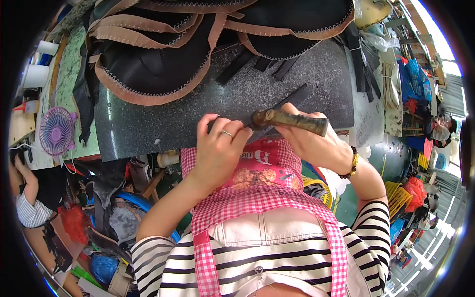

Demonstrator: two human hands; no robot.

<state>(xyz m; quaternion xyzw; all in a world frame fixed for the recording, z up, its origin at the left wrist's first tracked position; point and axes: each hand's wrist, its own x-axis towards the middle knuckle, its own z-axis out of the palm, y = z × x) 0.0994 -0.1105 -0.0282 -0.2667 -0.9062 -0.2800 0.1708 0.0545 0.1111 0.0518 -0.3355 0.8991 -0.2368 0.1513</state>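
My right hand (311,146) is closed around a hammer (297,121) with a worn wooden handle. The hammer's dark head is close above the near edge of a dark speckled stone slab (326,94). A thin black strip (296,93) lies slantwise on the slab and runs under the hammer and my right fingers. My left hand (217,148), with a ring on one finger, is bent at the slab's near edge beside the hammer head. Its thumb and fingertips are pressed together on the strip's near end, which is mostly hidden.
Black leather-like panels (153,69) with tan zigzag-stitched borders are piled at the slab's far side. Short black strips (235,67) lie beside them. At the left stands a purple fan (57,131). A yellow crate (396,198) is at the right. Another person's arm (30,180) shows at far left.
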